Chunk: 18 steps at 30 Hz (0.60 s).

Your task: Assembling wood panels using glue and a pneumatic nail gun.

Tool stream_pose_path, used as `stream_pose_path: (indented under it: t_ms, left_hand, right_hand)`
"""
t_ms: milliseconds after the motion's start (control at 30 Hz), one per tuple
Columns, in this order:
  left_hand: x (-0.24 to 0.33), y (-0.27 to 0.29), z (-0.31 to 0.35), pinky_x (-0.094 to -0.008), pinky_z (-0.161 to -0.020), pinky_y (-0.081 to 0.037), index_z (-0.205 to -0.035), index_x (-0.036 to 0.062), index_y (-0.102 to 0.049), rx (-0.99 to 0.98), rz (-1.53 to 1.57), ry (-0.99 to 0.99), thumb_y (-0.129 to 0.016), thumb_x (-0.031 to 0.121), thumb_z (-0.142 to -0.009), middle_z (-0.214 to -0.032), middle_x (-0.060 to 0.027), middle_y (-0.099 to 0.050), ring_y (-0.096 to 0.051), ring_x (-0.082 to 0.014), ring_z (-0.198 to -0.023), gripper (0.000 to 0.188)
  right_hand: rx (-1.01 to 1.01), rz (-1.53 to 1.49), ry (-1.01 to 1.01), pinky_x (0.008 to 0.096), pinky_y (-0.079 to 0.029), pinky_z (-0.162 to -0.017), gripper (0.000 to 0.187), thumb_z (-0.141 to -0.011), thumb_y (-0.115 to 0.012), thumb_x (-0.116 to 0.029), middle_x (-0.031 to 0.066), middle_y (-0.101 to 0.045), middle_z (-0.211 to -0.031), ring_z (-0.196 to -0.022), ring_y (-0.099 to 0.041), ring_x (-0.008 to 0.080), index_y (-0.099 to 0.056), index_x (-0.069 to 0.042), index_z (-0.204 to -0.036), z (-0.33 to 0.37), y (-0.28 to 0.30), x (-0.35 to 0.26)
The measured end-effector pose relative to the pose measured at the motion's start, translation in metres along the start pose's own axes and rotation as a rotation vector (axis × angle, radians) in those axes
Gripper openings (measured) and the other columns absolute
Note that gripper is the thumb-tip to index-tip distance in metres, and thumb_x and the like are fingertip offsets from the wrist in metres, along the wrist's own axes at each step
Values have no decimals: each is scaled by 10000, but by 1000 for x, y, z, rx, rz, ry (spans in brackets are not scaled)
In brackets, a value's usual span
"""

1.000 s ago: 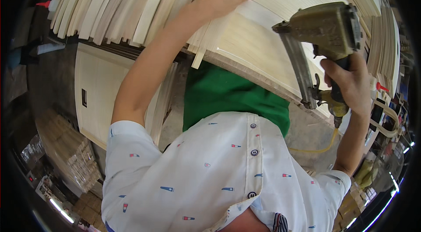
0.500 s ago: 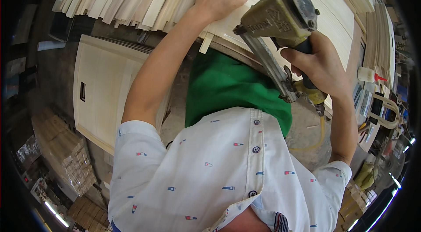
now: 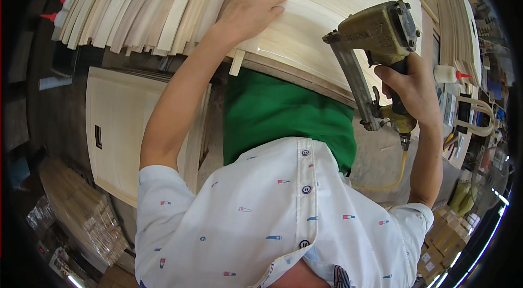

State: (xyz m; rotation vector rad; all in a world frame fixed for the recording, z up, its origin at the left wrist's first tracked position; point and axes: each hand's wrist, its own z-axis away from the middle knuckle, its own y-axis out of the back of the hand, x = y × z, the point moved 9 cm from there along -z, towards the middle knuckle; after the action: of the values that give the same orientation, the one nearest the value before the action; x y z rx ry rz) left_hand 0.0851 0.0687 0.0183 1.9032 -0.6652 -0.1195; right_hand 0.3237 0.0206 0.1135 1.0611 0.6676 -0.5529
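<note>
Nail gun (image 3: 377, 35): raised over the near right part of the pale wooden panel, nose pointing left, its slanting magazine running down toward the grip; whether it touches the panel cannot be told.
Right hand (image 3: 412, 87): wrapped around the gun's dark handle.
Left hand (image 3: 250, 9): open and flat, fingers a little spread, laid over the panel's left border.
Wooden panel (image 3: 318, 21): lying on the bench (image 3: 299, 77), a dark slot near its far edge.
Short strip end (image 3: 236, 63): jutting past the bench's near edge, just below the left hand.
Yellow hose (image 3: 403, 171): joined to the base of the gun and hanging down from it.
Wood strips (image 3: 136, 7): set side by side, left of the panel.
Second stack (image 3: 456, 29): more strips, right of the panel.
Glue bottle (image 3: 445, 74): white with a red tip, near the right hand.
Slotted panel (image 3: 125, 119): below the strips at left.
</note>
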Motion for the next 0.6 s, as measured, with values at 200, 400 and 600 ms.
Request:
stream_pose_path:
  t_ms: [200,400,600]
  left_hand:
    - [-8,1,-15,-432,-993,-380,-1049,86,-686,78,50,15,-604,202,-883,-1250,-78,-577,-477,-290,-1215,218]
    - [-10,6,-25,-423,-976,-404,-1022,60,-683,51,127,41,-632,180,-861,-1218,-91,-586,-515,-302,-1153,207]
    - [-3,24,-29,-380,-799,-488,-771,-11,-679,202,248,31,-630,65,-802,-883,-121,-630,-609,-281,-893,95]
  right_hand:
    - [23,-34,2,251,-438,-492,231,-817,-682,-120,44,-587,-683,-541,-541,88,-593,59,-934,-1,10,11]
    - [45,-86,-9,251,-429,-477,238,-814,-694,-122,41,-577,-644,-525,-534,87,-587,66,-914,-3,12,21]
    - [44,-63,-24,249,-428,-477,240,-813,-695,-120,42,-577,-636,-523,-533,85,-587,67,-918,-2,10,23]
